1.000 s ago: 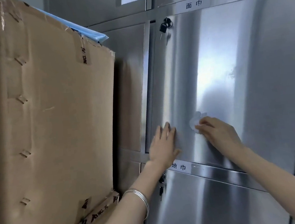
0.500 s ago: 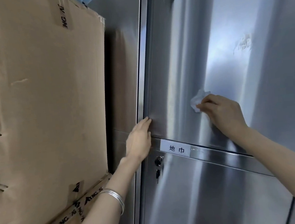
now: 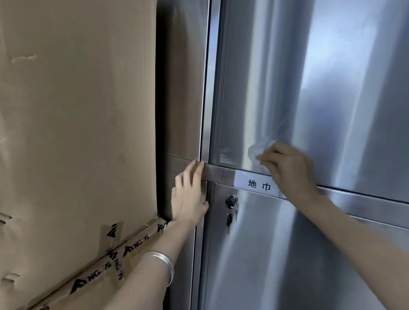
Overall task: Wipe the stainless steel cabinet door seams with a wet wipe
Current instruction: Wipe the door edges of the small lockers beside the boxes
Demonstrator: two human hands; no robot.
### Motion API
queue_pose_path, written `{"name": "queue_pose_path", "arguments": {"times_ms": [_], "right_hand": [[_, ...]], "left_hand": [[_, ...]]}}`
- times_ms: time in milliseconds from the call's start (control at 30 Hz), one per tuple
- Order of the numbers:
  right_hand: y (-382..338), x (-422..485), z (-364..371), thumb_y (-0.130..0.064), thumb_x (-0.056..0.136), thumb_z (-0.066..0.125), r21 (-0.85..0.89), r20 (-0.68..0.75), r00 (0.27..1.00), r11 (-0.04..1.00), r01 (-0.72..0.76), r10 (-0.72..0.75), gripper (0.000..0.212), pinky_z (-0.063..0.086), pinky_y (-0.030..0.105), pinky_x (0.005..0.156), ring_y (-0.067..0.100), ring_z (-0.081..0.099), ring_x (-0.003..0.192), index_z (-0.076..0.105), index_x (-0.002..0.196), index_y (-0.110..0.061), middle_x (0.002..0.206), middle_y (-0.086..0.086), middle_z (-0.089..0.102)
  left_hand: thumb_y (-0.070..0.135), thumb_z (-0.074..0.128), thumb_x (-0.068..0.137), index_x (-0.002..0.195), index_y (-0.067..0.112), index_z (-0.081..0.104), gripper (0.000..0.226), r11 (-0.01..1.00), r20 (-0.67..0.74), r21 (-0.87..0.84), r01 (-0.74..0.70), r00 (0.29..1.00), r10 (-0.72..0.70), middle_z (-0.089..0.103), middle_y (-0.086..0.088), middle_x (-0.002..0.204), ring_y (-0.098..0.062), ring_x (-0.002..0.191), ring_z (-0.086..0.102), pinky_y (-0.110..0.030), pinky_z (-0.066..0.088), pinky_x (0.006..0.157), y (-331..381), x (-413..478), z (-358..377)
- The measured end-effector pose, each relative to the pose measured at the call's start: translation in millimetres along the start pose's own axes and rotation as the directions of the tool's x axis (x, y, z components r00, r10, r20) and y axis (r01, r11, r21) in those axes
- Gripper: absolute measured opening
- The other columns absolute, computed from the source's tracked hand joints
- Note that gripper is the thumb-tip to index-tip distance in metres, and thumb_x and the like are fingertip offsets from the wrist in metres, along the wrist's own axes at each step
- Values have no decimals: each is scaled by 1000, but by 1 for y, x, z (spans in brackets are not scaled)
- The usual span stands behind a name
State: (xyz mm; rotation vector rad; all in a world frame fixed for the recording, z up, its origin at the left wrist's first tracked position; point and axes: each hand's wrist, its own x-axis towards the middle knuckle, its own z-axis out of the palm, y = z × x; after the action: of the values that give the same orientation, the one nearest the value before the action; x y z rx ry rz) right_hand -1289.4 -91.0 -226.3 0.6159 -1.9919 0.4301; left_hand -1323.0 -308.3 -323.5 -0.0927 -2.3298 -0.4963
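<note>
A stainless steel cabinet door (image 3: 327,74) fills the right of the head view. Its bottom seam (image 3: 226,164) runs just above a horizontal rail with a white label (image 3: 255,183). My right hand (image 3: 288,167) pinches a crumpled white wet wipe (image 3: 260,150) and presses it against the door's lower edge, near the left corner. My left hand (image 3: 189,195) rests flat with straight fingers on the vertical frame post, fingertips at the rail's left end. A silver bangle sits on that wrist.
A tall taped cardboard box (image 3: 68,142) stands close on the left, leaving a narrow dark gap beside the cabinet. Below the rail, a lower door (image 3: 282,259) has a lock with hanging keys (image 3: 231,208).
My right hand with the wipe has moved down the door to its bottom edge. My left hand has shifted left off the door face onto the frame post. The view has come closer.
</note>
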Motion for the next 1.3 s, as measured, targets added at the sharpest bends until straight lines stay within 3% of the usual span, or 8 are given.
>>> {"name": "queue_pose_path", "arguments": {"times_ms": [267,533,733,867,967,1067,1167,1300], "right_hand": [[-18,-74,16,-6,77,63,140,-102,994,990,-23,37,17,39,9,74,9,56,79,76,87,-6,83,5,68],[-54,-106,30,-14,83,64,131,-122,991,989,73,-57,15,37,9,77,12,56,80,76,89,-9,84,5,68],[-104,-170,34,1,89,63,120,-201,928,932,341,-313,13,48,22,78,24,63,82,75,85,2,88,11,69],[-123,-200,42,8,85,66,39,-265,906,935,352,-330,12,53,33,71,28,65,81,74,91,4,88,12,69],[-146,-210,38,7,87,64,28,-337,896,948,317,-289,10,53,35,68,29,67,81,74,88,5,88,14,69],[-174,-200,32,6,87,64,23,-340,899,953,302,-277,10,51,31,67,29,66,78,74,85,3,87,13,69],[-193,-168,30,5,82,64,14,-306,931,977,212,-197,9,47,32,62,28,61,73,72,83,0,83,9,66],[-190,-151,46,-1,81,52,77,-244,965,990,121,-99,22,43,28,69,30,58,78,71,94,-3,89,12,63]], "left_hand": [[13,71,69,143,15,35,82,998,-141,-56,40,989,-47,32,-1,148,-29,120,38,-44,48,91,4,5,10],[9,57,82,144,13,33,67,970,-75,-239,33,996,-53,40,-3,145,-24,128,42,-38,44,98,-6,-21,2],[22,62,88,146,20,34,64,918,-139,-395,-38,990,-19,56,1,135,-25,109,59,-32,42,86,-25,-79,-28],[20,61,92,147,23,30,63,810,-166,-577,-105,986,10,63,3,98,-18,69,57,-37,51,74,-34,-135,-27],[21,59,95,145,17,33,56,794,-46,-606,-44,999,20,59,-7,77,-23,66,55,-31,45,64,-43,-187,-15],[30,63,92,112,8,52,31,711,16,-703,35,999,-33,56,2,63,-19,65,55,-16,35,56,-44,-218,-7],[54,59,83,93,3,51,52,610,41,-788,84,996,-84,48,0,56,-12,53,39,-27,31,55,-44,-225,-2],[80,54,76,112,-2,53,89,524,109,-836,164,985,-136,48,-4,72,-15,69,44,-39,39,61,-52,-233,16]]}}
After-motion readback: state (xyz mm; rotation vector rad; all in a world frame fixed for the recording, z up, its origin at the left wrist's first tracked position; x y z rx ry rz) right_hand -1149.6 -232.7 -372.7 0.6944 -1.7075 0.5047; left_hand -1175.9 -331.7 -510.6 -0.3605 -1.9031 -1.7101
